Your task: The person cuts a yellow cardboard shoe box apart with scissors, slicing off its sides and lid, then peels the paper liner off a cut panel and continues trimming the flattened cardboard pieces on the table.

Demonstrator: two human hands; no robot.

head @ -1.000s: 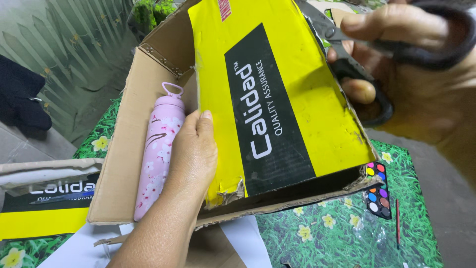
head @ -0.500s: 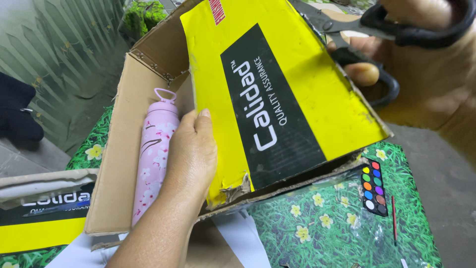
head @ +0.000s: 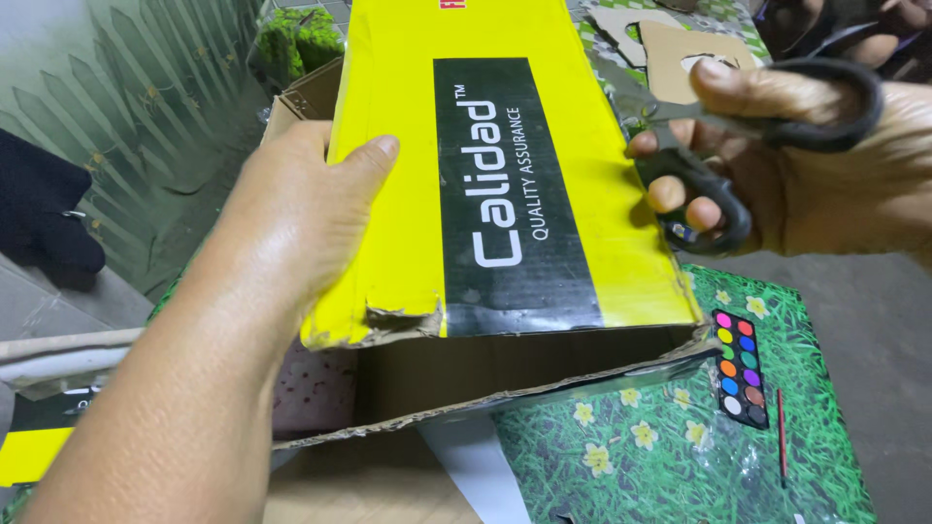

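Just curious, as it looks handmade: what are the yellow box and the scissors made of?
The yellow box looks like cardboard with a glossy printed skin; its torn edge shows brown fibrous layers. The scissors in the right hand seem to have grey metal blades and smooth black handles, probably plastic. The left hand steadies the box.

The left forearm comes in from about 7 o'clock and rises toward the centre, bare to the wrist. The left hand (head: pixel 291 218) is turned back-up, knuckles toward 10 o'clock, its thumb stretched out toward 2 o'clock and pressed flat, the fingers curled out of sight beneath. The right hand (head: pixel 825 165) enters from 3 o'clock, back facing up and wrist slightly bent. Its thumb lies along the top, pointing toward 9 o'clock, threaded through a loop; the fingers fold below through a second loop, their tips showing at the 8 o'clock side. The two hands are apart.
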